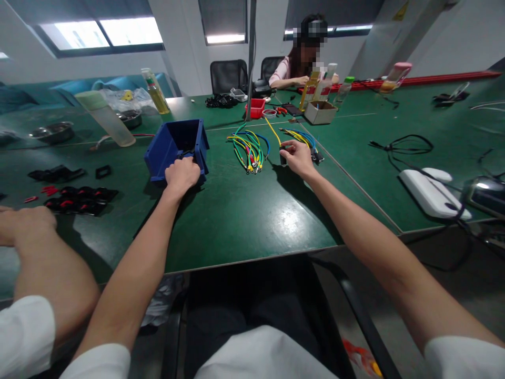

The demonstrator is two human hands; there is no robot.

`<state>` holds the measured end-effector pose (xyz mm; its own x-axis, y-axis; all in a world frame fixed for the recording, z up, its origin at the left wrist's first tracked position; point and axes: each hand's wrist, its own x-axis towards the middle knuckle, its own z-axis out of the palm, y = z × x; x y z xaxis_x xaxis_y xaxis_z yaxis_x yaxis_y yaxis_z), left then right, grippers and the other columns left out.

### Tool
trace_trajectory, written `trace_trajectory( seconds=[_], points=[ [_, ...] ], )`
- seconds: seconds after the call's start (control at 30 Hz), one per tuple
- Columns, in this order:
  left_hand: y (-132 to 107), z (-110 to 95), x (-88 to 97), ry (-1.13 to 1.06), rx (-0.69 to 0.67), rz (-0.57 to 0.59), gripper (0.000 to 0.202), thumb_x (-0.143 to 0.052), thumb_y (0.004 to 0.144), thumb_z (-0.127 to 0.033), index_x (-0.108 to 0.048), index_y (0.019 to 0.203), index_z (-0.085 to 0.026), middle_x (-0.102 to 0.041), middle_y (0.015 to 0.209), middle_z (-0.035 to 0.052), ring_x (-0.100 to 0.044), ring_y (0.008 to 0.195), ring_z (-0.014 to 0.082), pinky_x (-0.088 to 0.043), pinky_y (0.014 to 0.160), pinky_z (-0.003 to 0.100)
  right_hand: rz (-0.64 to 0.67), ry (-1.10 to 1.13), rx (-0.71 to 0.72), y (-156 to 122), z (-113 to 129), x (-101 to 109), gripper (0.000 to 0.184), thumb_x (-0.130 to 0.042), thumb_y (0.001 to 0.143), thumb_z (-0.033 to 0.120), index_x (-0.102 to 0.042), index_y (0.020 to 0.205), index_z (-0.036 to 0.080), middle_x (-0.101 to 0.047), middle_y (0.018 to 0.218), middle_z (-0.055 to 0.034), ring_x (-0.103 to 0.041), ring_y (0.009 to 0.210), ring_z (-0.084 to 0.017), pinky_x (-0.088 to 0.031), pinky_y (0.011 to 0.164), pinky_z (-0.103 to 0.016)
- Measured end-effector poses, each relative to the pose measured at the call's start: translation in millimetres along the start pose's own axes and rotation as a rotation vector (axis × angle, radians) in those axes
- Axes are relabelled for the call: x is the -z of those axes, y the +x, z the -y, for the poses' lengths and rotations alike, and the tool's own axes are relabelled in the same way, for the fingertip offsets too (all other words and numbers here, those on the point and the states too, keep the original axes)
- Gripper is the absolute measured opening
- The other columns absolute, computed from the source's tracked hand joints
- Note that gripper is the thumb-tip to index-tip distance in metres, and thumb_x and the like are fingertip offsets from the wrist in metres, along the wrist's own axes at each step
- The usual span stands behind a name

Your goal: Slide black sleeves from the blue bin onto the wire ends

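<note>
My left hand (182, 176) grips the near rim of a blue plastic bin (176, 144) that is tipped toward me on the green table (236, 210). My right hand (298, 158) is closed on a small black part (283, 156) beside a bundle of blue and yellow wires (302, 138). Between the two hands lies a second bundle of green, yellow and blue wires with terminals (248, 149). A single yellow wire (273, 131) runs back from near my right hand.
Another person's forearm (43, 268) rests at the near left by black and red parts (79, 199). A seated person (300, 66) works at the far end near bottles, a cardboard box (320, 111) and a red tray (256, 108). White device (432, 193) and cables lie right.
</note>
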<state>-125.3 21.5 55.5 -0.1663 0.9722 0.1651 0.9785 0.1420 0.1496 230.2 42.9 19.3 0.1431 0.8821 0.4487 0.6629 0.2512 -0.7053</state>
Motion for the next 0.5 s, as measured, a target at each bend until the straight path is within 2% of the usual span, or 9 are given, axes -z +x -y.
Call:
trace_trajectory(
  seconds=[0.5],
  points=[
    [-2,-1,0.2,-0.019,0.031,-0.031,0.047,-0.035,0.085,-0.030,-0.070,0.113,-0.015,-0.066,0.114,0.0229,-0.062,0.105,0.0406,-0.046,0.086,0.051,-0.111,-0.102,-0.033,14,-13,16,0.029,-0.062,0.077,0.025,-0.068,0.103,0.014,-0.070,0.083,-0.0093,-0.066,0.074,-0.022,-0.052,0.077,-0.039]
  ],
)
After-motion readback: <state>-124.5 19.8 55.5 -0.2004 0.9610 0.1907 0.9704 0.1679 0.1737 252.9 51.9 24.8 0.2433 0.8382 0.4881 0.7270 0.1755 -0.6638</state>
